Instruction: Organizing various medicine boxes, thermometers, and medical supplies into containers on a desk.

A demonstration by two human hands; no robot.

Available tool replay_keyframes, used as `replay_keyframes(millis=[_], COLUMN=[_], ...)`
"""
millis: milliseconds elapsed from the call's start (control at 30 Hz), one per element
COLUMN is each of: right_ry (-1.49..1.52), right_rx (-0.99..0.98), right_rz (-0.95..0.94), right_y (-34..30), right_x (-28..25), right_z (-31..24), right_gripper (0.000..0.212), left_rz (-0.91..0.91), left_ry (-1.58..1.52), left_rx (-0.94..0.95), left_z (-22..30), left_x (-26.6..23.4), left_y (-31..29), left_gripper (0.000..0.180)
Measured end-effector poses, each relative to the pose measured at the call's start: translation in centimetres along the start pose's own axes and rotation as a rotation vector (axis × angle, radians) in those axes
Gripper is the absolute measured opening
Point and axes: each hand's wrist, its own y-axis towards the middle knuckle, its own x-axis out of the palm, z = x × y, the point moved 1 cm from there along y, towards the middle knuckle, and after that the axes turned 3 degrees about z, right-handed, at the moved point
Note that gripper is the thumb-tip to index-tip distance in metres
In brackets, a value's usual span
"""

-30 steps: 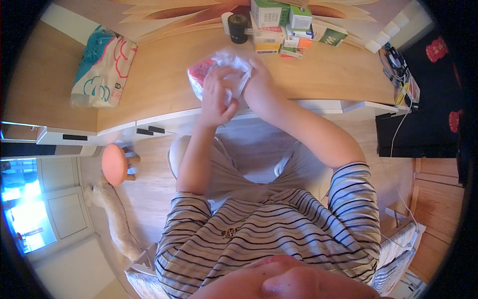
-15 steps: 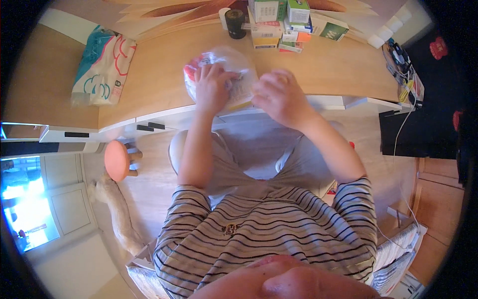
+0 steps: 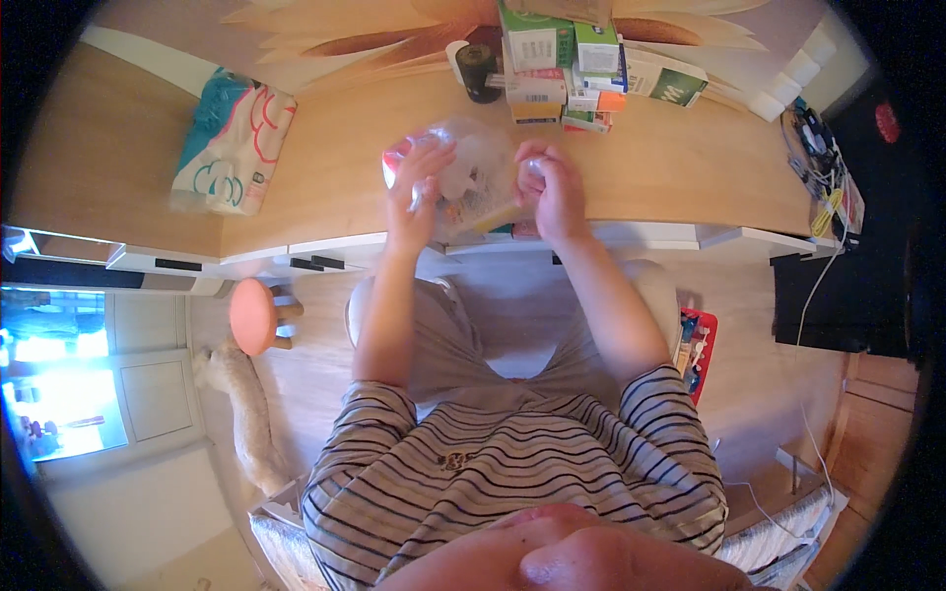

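A clear plastic bag [image 3: 475, 187] with red and white parts stands at the front edge of the wooden desk. My left hand [image 3: 419, 187] is closed on its left side, fingers slightly blurred, crumpled film showing at the palm. My right hand [image 3: 554, 195] is curled at the bag's right side, with a bit of clear film between its fingers. The bag spreads between the two hands. What lies inside is hard to make out through the film.
Stacked medicine boxes [image 3: 542, 94] and a dark cup [image 3: 480, 74] stand at the back. A tissue pack [image 3: 236, 148] lies left, cables [image 3: 823, 167] right. Below are an orange stool [image 3: 254, 315], a light-furred animal [image 3: 246, 419] and a red bin [image 3: 702, 350].
The view has shifted slightly. My right forearm has swung more upright and the fist has turned. My left hand has shifted on the bag. More of the red bin shows beside my right knee.
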Motion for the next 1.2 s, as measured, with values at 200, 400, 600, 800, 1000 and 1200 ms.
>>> replay_keyframes(millis=[200, 400, 600, 800, 1000, 1200], right_ry=[-0.077, -0.400, -0.370, -0.442, -0.769, -0.814], right_rx=[-0.207, -0.250, -0.277, -0.357, -0.623, -0.628], right_rz=[-0.048, -0.017, 0.022, -0.004, -0.078, -0.098], right_y=[1.5, 0.9, 1.3, 1.5, 0.7, 0.1], right_x=[2.5, 2.3, 0.8, -0.2, 0.4, 0.7], right_z=[2.1, 2.6, 2.3, 1.2, 0.3, 0.0], right_gripper=[0.037, 0.059, 0.062, 0.066, 0.069, 0.068], left_rz=[0.051, -0.011, -0.184, -0.116, -0.200, 0.066], left_ry=[-0.411, -0.163, -0.095, -0.019, -0.259, -0.413], left_rx=[-0.080, -0.316, -0.157, -0.270, -0.183, -0.566], left_z=[-0.3, -0.4, 0.5, 0.6, 0.0, 0.4], left_x=[3.4, 6.0, 6.8, 7.8, 8.1, 7.7], left_y=[-1.4, -0.9, -0.3, -0.3, -0.9, -1.2], left_gripper=[0.040, 0.016, 0.030, 0.060, 0.031, 0.022])
